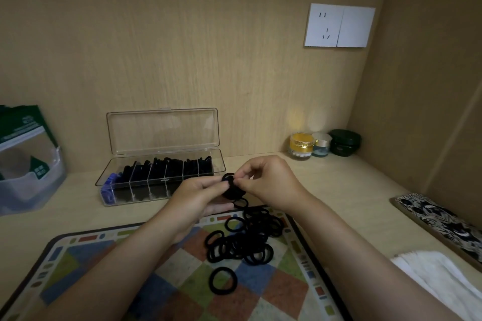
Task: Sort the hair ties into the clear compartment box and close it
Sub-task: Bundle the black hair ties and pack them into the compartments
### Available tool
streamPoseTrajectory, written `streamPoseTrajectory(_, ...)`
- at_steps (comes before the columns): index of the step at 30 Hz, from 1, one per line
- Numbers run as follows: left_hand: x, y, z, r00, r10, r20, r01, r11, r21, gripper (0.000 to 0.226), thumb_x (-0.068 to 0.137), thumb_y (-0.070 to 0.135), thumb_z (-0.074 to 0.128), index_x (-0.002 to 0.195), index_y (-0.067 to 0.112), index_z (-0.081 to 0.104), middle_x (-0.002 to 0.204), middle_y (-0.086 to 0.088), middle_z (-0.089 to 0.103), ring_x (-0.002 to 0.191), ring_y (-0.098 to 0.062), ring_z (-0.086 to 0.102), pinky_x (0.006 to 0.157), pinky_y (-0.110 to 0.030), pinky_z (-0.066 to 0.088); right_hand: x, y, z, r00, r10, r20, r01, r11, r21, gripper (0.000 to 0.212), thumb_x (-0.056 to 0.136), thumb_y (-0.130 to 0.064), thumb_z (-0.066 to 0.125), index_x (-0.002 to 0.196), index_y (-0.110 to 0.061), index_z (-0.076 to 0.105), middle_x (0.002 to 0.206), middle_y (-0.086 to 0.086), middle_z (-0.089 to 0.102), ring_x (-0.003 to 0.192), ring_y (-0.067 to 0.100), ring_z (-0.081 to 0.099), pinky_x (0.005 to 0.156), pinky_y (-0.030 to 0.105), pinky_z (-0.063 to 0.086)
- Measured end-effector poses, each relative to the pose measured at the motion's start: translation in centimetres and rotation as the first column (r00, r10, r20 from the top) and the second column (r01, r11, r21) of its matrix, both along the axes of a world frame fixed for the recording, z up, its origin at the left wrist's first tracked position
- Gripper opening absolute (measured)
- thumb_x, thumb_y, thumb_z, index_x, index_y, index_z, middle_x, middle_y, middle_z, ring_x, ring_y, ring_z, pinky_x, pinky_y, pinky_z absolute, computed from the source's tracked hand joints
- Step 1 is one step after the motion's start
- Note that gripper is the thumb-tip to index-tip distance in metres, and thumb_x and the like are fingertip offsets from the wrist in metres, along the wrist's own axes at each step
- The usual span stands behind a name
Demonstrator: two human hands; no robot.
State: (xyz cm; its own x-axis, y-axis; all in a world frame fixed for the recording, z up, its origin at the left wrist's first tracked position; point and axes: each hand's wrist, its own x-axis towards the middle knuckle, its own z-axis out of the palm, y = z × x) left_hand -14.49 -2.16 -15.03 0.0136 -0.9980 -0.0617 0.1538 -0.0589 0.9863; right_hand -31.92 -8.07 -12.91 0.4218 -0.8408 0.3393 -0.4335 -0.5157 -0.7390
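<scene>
With the left hand (200, 190) and right hand (268, 180) both pinching a small stack of black hair ties (230, 189), a slack pinch could spring them past the open clear compartment box (221, 162) at ten o'clock, or back onto the loose pile (247, 237) at six.

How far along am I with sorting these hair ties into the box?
Partway. Done: black hair ties fill most compartments of the clear compartment box. In hand: left hand and right hand pinch a small bunch of ties. Left: the loose pile on the checkered mat, then shutting the raised lid.
</scene>
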Motion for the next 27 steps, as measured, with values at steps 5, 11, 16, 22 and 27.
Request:
streamPoseTrajectory(5,-0.2,0.1,0.2,0.996,0.036,0.075,-0.031,0.997,-0.069,0.031,0.088,0.014,0.069,0.118,0.008,0.071,0.115,-0.007,0.074,0.104,-0.02,0.072,0.087,-0.034,0.06,0.5,0.1,-0.2,0.999,0.01,0.042,-0.01,1.0,0.018,0.004,0.081,-0.02,0.078,0.078,-0.023,0.077,0.075,-0.006,0.072,0.057,-0.004,0.057,0.058,0.012,0.044)
streamPoseTrajectory(11,0.3,0.1,0.1,0.998,0.037,0.052,-0.034,0.998,-0.051,0.028,0.092,0.005,0.063,0.12,0.009,0.069,0.11,-0.008,0.076,0.1,-0.024,0.074,0.083,-0.029,0.06,-0.2,-0.4,0.5,0.989,-0.068,0.133,0.034,0.97,0.24,0.023,0.093,-0.031,0.067,0.113,-0.019,0.069,0.098,-0.001,0.068,0.062,0.008,0.06,0.047,0.013,0.043)
streamPoseTrajectory(16,0.5,0.1,-0.1,0.999,-0.003,0.055,0.006,0.998,-0.055,0.03,0.093,0.005,0.061,0.122,0.005,0.067,0.114,-0.014,0.074,0.104,-0.028,0.072,0.089,-0.036,0.059,-0.6,0.1,0.6,0.988,0.077,0.136,-0.13,0.889,0.44,0.021,0.097,-0.022,0.062,0.107,-0.01,0.075,0.086,0.003,0.074,0.059,0.008,0.06,0.045,0.019,0.043)
streamPoseTrajectory(22,0.6,0.1,0.0,1.0,0.011,0.012,-0.01,0.998,-0.061,0.028,0.093,0.003,0.06,0.119,0.007,0.068,0.109,-0.01,0.076,0.1,-0.023,0.073,0.08,-0.028,0.061,-1.0,0.1,1.1,0.982,0.018,0.186,-0.104,0.881,0.462,0.011,0.089,-0.022,0.073,0.093,-0.013,0.078,0.086,0.004,0.075,0.061,0.008,0.061,0.051,0.023,0.043)
streamPoseTrajectory(27,0.7,0.0,-0.1,0.999,0.008,-0.04,-0.01,0.999,-0.047,0.026,0.094,0.002,0.058,0.118,0.004,0.068,0.111,-0.013,0.075,0.1,-0.023,0.073,0.08,-0.028,0.061,-1.1,0.1,0.9,0.979,-0.008,0.206,-0.096,0.866,0.491,0.011,0.089,-0.018,0.072,0.09,-0.008,0.076,0.075,0.005,0.073,0.059,0.01,0.064,0.046,0.022,0.048)
